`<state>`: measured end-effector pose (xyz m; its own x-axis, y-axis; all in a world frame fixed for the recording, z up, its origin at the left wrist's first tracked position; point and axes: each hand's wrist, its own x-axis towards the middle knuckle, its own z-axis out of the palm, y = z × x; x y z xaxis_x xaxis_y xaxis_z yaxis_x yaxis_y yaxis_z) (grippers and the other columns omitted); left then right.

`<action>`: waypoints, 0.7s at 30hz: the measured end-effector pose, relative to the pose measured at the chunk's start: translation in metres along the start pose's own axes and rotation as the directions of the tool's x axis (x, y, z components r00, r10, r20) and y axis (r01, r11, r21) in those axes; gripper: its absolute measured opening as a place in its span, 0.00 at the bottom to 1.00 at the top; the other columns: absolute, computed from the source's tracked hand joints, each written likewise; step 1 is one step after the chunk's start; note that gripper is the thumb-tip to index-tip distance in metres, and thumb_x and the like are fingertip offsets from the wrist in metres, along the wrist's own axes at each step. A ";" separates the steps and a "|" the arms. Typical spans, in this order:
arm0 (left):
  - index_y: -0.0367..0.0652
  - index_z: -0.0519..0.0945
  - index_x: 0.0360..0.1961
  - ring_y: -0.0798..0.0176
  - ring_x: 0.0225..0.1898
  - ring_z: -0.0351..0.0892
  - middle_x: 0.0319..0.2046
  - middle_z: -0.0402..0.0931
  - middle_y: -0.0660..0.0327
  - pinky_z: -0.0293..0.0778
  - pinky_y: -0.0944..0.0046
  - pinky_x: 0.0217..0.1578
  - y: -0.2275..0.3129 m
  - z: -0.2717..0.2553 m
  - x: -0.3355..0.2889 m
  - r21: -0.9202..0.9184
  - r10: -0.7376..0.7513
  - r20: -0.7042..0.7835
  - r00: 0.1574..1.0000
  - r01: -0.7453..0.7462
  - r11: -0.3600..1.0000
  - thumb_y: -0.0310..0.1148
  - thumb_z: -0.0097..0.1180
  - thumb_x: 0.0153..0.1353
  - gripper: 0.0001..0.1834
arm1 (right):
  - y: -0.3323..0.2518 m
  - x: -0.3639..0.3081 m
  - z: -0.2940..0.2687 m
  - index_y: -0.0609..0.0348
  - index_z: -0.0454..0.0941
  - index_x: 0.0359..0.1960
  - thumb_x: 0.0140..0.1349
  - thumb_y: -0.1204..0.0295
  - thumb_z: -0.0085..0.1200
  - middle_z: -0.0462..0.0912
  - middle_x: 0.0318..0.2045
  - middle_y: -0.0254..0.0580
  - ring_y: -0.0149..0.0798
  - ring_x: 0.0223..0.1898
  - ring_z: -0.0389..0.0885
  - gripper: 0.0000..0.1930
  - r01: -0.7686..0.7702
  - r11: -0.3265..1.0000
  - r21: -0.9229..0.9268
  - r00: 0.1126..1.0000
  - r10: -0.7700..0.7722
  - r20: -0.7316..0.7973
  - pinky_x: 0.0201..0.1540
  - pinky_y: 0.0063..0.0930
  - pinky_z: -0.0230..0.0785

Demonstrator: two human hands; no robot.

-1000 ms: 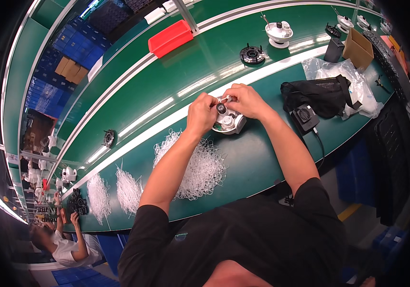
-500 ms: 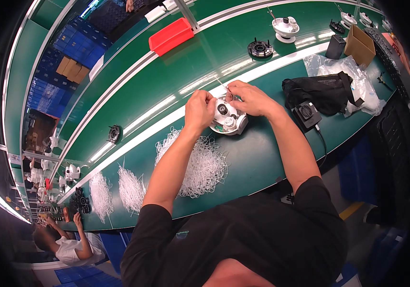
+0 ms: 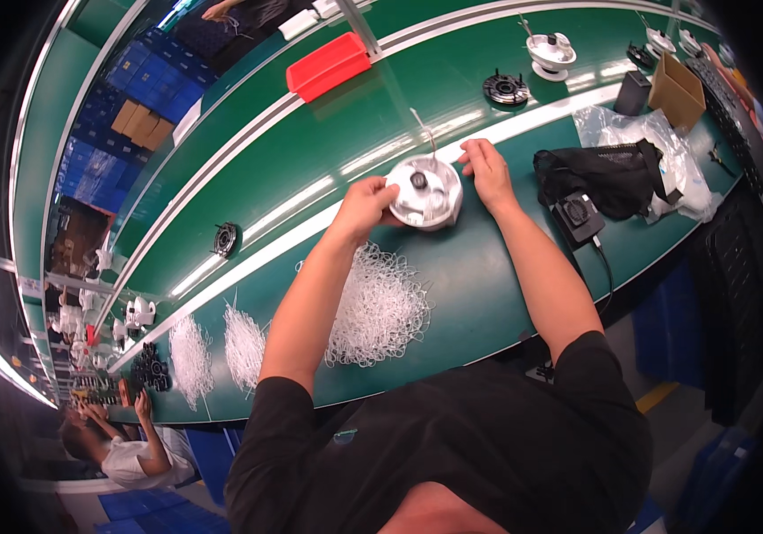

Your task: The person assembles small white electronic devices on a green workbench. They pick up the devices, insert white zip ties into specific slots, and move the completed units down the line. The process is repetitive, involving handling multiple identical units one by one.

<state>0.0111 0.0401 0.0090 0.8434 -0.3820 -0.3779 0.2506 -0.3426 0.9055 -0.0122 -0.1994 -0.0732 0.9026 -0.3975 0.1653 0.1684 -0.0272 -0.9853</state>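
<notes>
Gripping white housing [image 3: 427,196]: left fingers [image 3: 387,192]. Right fingers [image 3: 480,155] parted beside it. Green mark [image 3: 345,436] on black shirt [image 3: 470,427] illegible.

Housing [image 3: 427,201] between left hand [image 3: 366,206] (touching) and right hand [image 3: 490,180] (just apart). On the surface [image 3: 479,294]: loop pile [image 3: 379,307] bodyward of left hand, second pile [image 3: 243,347] and third pile [image 3: 191,360] farther left. Pouch [image 3: 599,180] right of right hand, device [image 3: 577,217] on its near side. Bin [image 3: 328,68] well beyond left hand, base part [image 3: 506,89] beyond right hand.

Factory assy line: green bench [image 3: 479,294], blk pts [image 3: 506,89], blue bins [image 3: 157,69]
</notes>
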 end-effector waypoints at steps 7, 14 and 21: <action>0.22 0.67 0.51 0.46 0.45 0.82 0.49 0.73 0.41 0.86 0.54 0.44 0.005 -0.054 0.066 -0.416 -0.024 -0.390 0.921 -0.153 0.896 0.28 0.50 0.70 0.18 | -0.005 -0.003 0.001 0.61 0.79 0.41 0.70 0.60 0.51 0.83 0.29 0.35 0.27 0.28 0.76 0.15 -0.005 0.997 -0.080 0.998 0.010 0.058 0.34 0.23 0.70; 0.26 0.64 0.59 0.47 0.47 0.80 0.54 0.70 0.41 0.84 0.57 0.42 -0.032 -0.120 0.063 -0.512 -0.080 -0.501 0.862 -0.220 0.830 0.37 0.55 0.70 0.27 | 0.012 0.003 0.006 0.60 0.79 0.40 0.70 0.63 0.54 0.81 0.28 0.33 0.25 0.29 0.75 0.12 0.071 0.986 -0.153 0.990 -0.050 0.133 0.35 0.21 0.70; 0.39 0.79 0.36 0.72 0.24 0.77 0.27 0.80 0.63 0.71 0.72 0.22 -0.043 -0.189 -0.112 0.171 0.277 -0.647 0.711 -0.218 0.961 0.36 0.63 0.63 0.10 | 0.043 0.018 -0.009 0.58 0.80 0.44 0.70 0.66 0.55 0.81 0.36 0.31 0.26 0.38 0.77 0.09 0.074 0.994 -0.081 0.976 -0.055 0.212 0.40 0.20 0.69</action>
<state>-0.0044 0.2603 0.0493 0.9762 0.1887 0.1067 -0.0246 -0.3926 0.9194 0.0079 -0.2157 -0.1134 0.9552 -0.1923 0.2249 0.2023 -0.1304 -0.9706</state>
